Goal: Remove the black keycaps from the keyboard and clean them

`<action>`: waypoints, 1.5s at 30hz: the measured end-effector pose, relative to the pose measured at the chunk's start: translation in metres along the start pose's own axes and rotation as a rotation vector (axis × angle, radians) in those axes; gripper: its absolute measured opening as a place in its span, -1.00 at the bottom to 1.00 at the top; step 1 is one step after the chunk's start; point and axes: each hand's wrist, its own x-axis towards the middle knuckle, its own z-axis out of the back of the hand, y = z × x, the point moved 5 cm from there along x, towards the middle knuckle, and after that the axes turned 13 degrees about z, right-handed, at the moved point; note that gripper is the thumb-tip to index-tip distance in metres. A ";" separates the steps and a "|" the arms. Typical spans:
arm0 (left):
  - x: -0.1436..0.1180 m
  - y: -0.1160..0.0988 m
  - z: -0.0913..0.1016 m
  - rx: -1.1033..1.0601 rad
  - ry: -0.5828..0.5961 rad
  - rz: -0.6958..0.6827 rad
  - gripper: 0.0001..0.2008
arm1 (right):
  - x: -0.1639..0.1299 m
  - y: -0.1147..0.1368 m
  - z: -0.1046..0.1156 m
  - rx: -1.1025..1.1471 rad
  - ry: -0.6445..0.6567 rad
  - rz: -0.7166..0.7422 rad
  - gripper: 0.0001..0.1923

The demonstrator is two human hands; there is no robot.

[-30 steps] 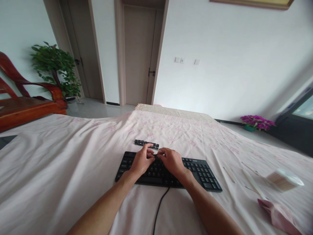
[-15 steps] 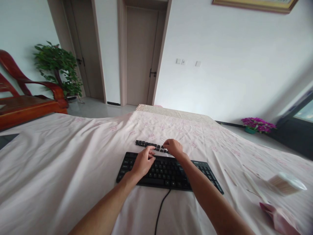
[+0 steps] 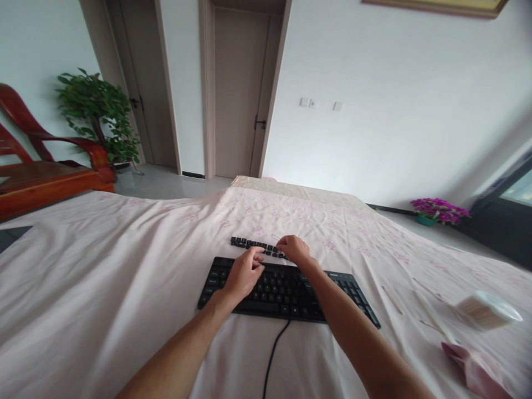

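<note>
A black keyboard (image 3: 278, 291) lies upside-down relative to me, its cable running toward me. Beyond its far edge, loose black keycaps (image 3: 249, 243) form rows on the cloth. My left hand (image 3: 246, 270) rests over the keyboard's upper left part, fingers apart and index fingertip at the keycaps; it appears to grip nothing. My right hand (image 3: 294, 249) is closed in a pinch above the right end of the keycaps. A thin white stick (image 3: 275, 236), seemingly a cotton swab, sticks out from its fingers; their inner side is hidden.
On the right lie a clear tub of cotton swabs (image 3: 486, 311), several thin sticks or tools (image 3: 393, 300) and a pink cloth (image 3: 477, 368). A flowered sheet (image 3: 145, 277) covers the surface. A wooden chair (image 3: 54, 166) and a plant (image 3: 97, 111) stand at left.
Both hands stay almost in place over the keycaps. The view has shifted very slightly; nothing else has visibly moved.
</note>
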 end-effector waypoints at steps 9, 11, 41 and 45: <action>0.000 0.001 -0.001 0.006 -0.002 -0.007 -0.58 | -0.001 0.000 0.001 0.018 -0.032 0.015 -0.77; 0.001 0.002 -0.001 0.010 0.000 -0.008 -0.57 | -0.003 0.001 0.003 0.023 -0.047 0.025 -0.77; -0.006 -0.005 -0.006 0.106 0.105 -0.095 -0.76 | -0.077 0.056 0.023 0.599 -0.055 0.474 -0.56; -0.007 -0.009 -0.005 0.175 0.108 -0.102 -0.78 | -0.079 0.057 0.020 0.584 -0.056 0.521 -0.53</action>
